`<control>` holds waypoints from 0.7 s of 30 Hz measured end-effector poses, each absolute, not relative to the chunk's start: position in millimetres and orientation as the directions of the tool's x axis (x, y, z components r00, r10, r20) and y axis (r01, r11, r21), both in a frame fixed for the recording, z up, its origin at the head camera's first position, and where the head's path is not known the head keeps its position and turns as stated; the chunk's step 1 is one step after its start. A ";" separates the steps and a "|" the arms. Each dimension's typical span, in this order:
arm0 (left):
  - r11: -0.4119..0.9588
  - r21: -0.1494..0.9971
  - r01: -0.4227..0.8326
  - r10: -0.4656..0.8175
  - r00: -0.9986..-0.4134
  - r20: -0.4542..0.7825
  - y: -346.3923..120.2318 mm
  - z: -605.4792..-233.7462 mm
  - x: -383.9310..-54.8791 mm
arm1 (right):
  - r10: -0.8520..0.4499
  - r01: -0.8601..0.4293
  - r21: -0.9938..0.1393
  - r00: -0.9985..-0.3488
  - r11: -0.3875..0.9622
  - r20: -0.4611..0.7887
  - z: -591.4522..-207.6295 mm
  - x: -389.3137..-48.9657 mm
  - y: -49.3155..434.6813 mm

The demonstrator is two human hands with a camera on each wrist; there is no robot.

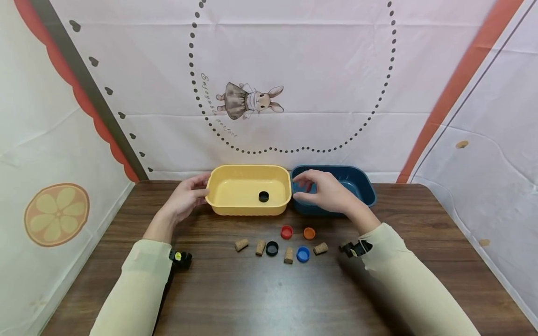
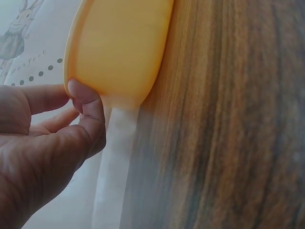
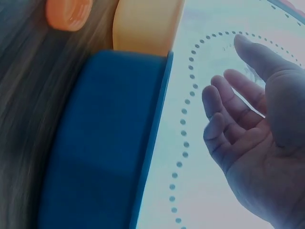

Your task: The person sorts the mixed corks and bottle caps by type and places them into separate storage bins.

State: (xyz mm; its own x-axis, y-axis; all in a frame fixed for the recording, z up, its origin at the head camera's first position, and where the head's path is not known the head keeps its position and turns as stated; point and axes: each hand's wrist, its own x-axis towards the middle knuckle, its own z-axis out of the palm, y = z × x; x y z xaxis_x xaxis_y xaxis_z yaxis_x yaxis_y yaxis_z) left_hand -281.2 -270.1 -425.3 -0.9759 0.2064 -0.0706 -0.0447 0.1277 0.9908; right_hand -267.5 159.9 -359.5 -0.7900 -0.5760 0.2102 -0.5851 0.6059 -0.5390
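In the head view, a yellow plastic basin (image 1: pixel 252 210) stands at the back of the table with one black bottle cap (image 1: pixel 263 196) inside. At its left end my left hand (image 1: pixel 187 198) holds the rim between thumb and fingers; the left wrist view shows the fingertips (image 2: pixel 76 88) at the rim. Beside it on the right is a dark blue basin (image 1: pixel 364 186). Above that basin's left part hovers my right hand (image 1: pixel 325 191), holding nothing, its fingers loosely bent and thumb apart in the right wrist view. The hand hides part of the blue basin's inside.
Before the basins lie a red cap (image 1: pixel 286 232), an orange cap (image 1: pixel 309 233), a blue cap (image 1: pixel 303 254) and another black cap (image 1: pixel 272 248). Several corks, such as one cork (image 1: pixel 241 244) at left, lie among them. A printed cloth (image 1: pixel 336 93) hangs behind the table.
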 end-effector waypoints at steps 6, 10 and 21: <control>0.120 0.992 -0.045 0.212 -0.975 -0.070 -270.2 -426.0 -282.7 | -0.584 -0.585 -0.537 -0.788 0.608 0.198 -361.9 -254.5 186.5; 0.118 0.992 -0.042 0.211 -0.975 -0.067 -270.4 -425.5 -282.6 | -0.582 -0.574 -0.539 -0.793 0.617 0.179 -367.4 -250.0 204.4; 0.103 0.994 -0.042 0.219 -0.974 -0.064 -271.6 -427.0 -284.4 | -0.580 -0.551 -0.554 -0.802 0.625 0.143 -382.9 -236.9 244.4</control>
